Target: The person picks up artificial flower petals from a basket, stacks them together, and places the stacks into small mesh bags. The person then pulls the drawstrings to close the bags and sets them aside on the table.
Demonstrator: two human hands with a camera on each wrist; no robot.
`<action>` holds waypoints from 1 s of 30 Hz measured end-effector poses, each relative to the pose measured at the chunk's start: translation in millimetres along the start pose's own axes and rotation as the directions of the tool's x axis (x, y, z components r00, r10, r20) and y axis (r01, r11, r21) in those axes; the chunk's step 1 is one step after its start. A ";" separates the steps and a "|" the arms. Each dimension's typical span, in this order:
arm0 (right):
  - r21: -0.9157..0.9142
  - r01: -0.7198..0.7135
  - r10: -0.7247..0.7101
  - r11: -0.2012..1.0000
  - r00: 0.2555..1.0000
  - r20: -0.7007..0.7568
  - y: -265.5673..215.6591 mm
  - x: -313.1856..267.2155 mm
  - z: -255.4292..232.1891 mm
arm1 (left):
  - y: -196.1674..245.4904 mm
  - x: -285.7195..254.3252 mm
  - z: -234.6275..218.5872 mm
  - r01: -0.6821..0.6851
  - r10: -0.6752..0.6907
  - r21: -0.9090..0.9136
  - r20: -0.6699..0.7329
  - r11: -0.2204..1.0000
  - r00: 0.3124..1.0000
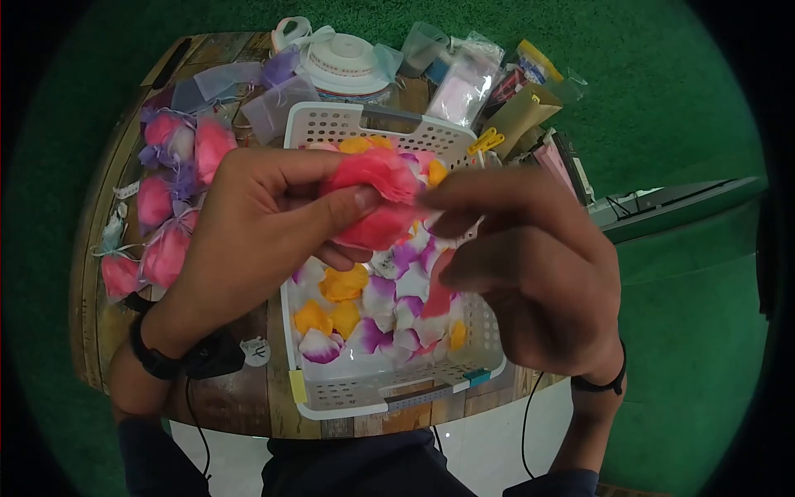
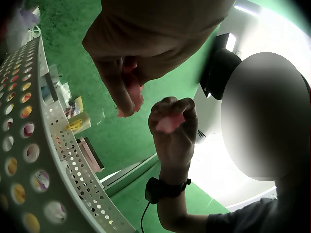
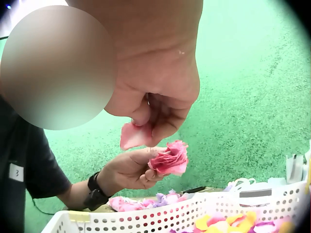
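Observation:
Above the basket, my left hand [image 1: 273, 207] pinches a layered bunch of pink petals [image 1: 377, 186] between thumb and fingers. Close on its right is my right hand [image 1: 538, 273], blurred in the head view, its fingers curled. In the right wrist view, the right hand [image 3: 155, 97] pinches one pink petal [image 3: 136, 135] just above the bunch [image 3: 170, 158] that the left hand [image 3: 131, 170] holds. Below both hands, the white perforated basket [image 1: 298, 385] contains yellow, purple-white and pink petals [image 1: 344, 283].
Mesh bags filled with pink petals [image 1: 155, 201] lie on the wooden table [image 1: 240, 406] at the left. Ribbon rolls [image 1: 344, 62] stand behind the basket, beside clear plastic packets [image 1: 468, 79]. Yellow clips [image 1: 486, 141] are at the basket's back right, and a dark-framed panel [image 1: 679, 211] is farther right.

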State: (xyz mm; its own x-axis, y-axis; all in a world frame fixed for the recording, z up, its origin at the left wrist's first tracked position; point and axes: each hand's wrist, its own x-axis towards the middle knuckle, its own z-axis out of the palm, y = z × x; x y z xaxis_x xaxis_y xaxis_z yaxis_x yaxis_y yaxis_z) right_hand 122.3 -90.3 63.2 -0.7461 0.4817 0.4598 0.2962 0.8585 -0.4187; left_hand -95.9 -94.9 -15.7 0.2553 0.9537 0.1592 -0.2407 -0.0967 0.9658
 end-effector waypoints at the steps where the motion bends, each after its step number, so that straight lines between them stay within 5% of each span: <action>1: 0.066 0.020 -0.025 0.998 0.998 0.063 0.1 -2.1 2.5 | 1.5 -1.2 -0.1 0.046 -0.046 -0.012 0.045 0.999 0.998; 4: -0.051 0.053 -0.040 0.997 0.972 0.231 -7.5 6.6 5.7 | 1.4 -3.4 1.1 -0.022 0.017 0.053 0.079 0.998 0.997; 10: -0.327 0.196 -0.147 0.925 0.975 0.168 7.9 16.7 13.6 | 8.9 -7.5 2.4 0.163 -0.160 -0.019 0.097 0.986 0.982; 13: -0.314 0.145 -0.088 0.938 0.978 0.189 9.7 19.7 9.4 | 14.5 -5.9 2.3 0.263 -0.264 0.020 0.142 0.964 0.954; 17: -0.295 0.160 -0.094 0.942 0.970 0.224 15.6 17.2 10.9 | 8.2 -6.4 1.0 0.242 -0.239 0.008 0.188 0.970 0.953; 23: -0.267 0.342 -0.289 0.901 0.932 0.219 21.1 13.2 13.3 | 12.1 -4.3 -7.5 0.220 -0.230 0.070 0.373 0.973 0.899; 25: -0.288 0.385 -0.332 0.877 0.918 0.216 19.5 12.5 13.3 | 13.6 -5.3 -6.7 0.388 -0.363 0.021 0.403 0.921 0.840; 30: -0.289 0.363 -0.314 0.886 0.928 0.200 17.7 12.0 9.7 | 17.3 -3.6 -9.3 0.419 -0.373 -0.029 0.403 0.907 0.836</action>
State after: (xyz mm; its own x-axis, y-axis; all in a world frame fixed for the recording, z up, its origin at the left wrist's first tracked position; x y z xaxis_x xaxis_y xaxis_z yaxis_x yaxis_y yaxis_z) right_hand 112.8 -71.1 53.7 -0.9049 0.1416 0.4013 0.1644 0.9861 0.0226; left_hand -109.7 -97.3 -1.4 0.6802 0.7185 -0.1451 -0.1383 0.3202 0.9372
